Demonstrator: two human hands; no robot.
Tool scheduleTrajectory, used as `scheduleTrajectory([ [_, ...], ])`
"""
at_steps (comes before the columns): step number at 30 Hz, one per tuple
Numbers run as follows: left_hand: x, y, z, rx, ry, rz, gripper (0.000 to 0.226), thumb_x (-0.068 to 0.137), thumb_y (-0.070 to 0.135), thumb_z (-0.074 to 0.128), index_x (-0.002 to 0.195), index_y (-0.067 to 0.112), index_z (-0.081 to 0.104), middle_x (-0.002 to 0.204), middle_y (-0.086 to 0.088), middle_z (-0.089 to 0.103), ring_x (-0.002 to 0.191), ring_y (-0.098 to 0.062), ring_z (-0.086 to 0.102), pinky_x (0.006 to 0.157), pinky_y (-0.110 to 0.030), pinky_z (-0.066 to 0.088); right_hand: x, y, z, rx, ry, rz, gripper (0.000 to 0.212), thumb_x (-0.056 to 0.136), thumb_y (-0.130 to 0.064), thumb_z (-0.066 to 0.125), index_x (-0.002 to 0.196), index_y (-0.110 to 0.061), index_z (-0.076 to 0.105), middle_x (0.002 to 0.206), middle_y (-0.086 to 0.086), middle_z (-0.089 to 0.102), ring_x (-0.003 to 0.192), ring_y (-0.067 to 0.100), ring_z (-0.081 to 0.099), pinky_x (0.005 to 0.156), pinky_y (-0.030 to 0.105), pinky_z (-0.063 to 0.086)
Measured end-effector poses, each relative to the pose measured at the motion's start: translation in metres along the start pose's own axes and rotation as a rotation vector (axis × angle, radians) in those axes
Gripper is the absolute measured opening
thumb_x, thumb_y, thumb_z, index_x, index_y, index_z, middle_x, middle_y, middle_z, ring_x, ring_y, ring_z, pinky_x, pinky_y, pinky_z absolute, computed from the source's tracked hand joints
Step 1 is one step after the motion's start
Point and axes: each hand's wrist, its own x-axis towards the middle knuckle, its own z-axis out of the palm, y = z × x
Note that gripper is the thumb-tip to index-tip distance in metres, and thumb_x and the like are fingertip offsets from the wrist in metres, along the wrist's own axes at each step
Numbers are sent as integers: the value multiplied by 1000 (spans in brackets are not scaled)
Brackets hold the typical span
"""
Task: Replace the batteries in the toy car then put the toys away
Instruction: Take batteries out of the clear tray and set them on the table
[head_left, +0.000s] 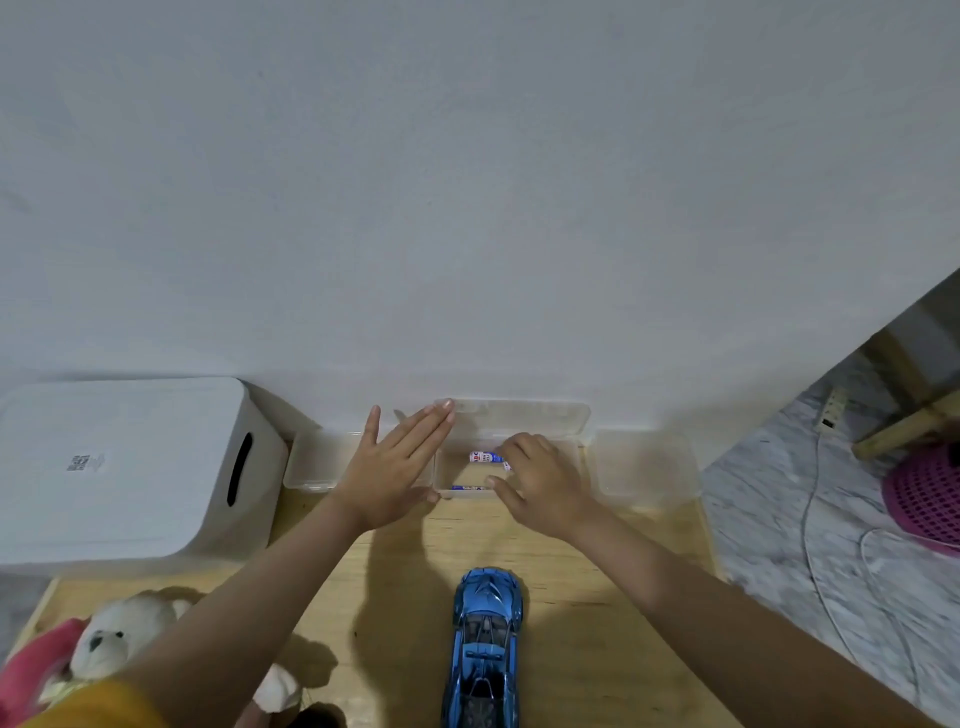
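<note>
A blue toy car (485, 649) stands on the wooden table (597, 597), nose pointing away from me. Against the wall sits a clear plastic box (519, 415) with its lid raised. Inside lie two batteries: one (483, 457) at the back and another (465, 488) by the front wall. My left hand (395, 467) lies flat with straight fingers against the box's left side. My right hand (540, 478) reaches into the box with curled fingers touching the back battery; its fingertips are hidden, so the hold is unclear.
A white storage bin (130, 467) stands at the left. Clear boxes sit to the left (317, 460) and right (644, 467) of the open one. A white plush bear (119, 634) with pink cloth lies at the lower left. Marble floor, a cable and a pink basket (930, 493) lie right.
</note>
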Motion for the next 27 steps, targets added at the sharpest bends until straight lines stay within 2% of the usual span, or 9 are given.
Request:
scheduleTrajectory([
  [2, 0, -2, 0, 19, 6, 21, 111, 66, 67, 64, 151, 17, 13, 160, 7, -7, 146, -6, -2, 108, -62, 16, 7, -4, 7, 12, -126, 62, 61, 86, -57, 28, 122, -16, 54, 114, 1, 55, 107, 22, 49, 92, 38, 43],
  [6, 0, 1, 4, 15, 36, 21, 99, 76, 70, 45, 152, 16, 11, 160, 5, -7, 143, -12, 19, 106, -63, 21, 11, -11, 20, 4, -178, 70, 71, 85, -60, 14, 131, -19, 48, 124, 0, 50, 116, 23, 44, 95, 37, 36],
  [10, 1, 2, 6, -8, 59, 12, 96, 78, 71, 41, 151, 15, 14, 160, 6, -8, 142, -12, 22, 108, -61, 16, 15, -13, 21, -43, -313, 109, 51, 96, -53, 19, 133, -29, 45, 125, -4, 45, 118, 23, 35, 96, 39, 29],
  [14, 2, -1, 6, -28, 65, 22, 93, 79, 74, 35, 150, 16, 18, 160, 7, -7, 141, -12, 23, 108, -62, 13, 22, -16, 16, 34, -445, 106, 45, 99, -47, 21, 126, -29, 52, 117, 1, 45, 114, 24, 37, 95, 40, 34],
  [20, 3, -4, 8, -32, 91, 42, 95, 76, 75, 37, 149, 16, 22, 160, 7, -4, 139, -12, 28, 107, -63, 17, 27, -18, 18, 179, -537, 213, 34, 98, -43, 26, 116, -30, 53, 120, 1, 42, 116, 26, 37, 96, 41, 35],
  [23, 5, -6, 8, -24, 75, 47, 96, 76, 75, 38, 149, 16, 23, 160, 5, 5, 139, -13, 28, 108, -62, 12, 30, -19, 16, 198, -562, 219, 35, 99, -38, 26, 116, -27, 54, 121, 2, 43, 118, 26, 37, 98, 41, 34],
  [25, 5, -6, 8, -20, 68, 47, 96, 76, 76, 38, 149, 15, 24, 159, 5, 9, 140, -13, 28, 109, -61, 11, 30, -21, 16, 191, -563, 200, 37, 100, -35, 26, 119, -23, 55, 119, 3, 44, 116, 24, 37, 95, 38, 34],
  [27, 3, -6, 8, -17, 66, 49, 97, 76, 76, 37, 149, 16, 22, 160, 6, 2, 140, -12, 27, 109, -60, 9, 29, -22, 17, 196, -525, 188, 36, 100, -33, 27, 117, -21, 57, 115, 2, 47, 111, 22, 42, 87, 35, 35],
])
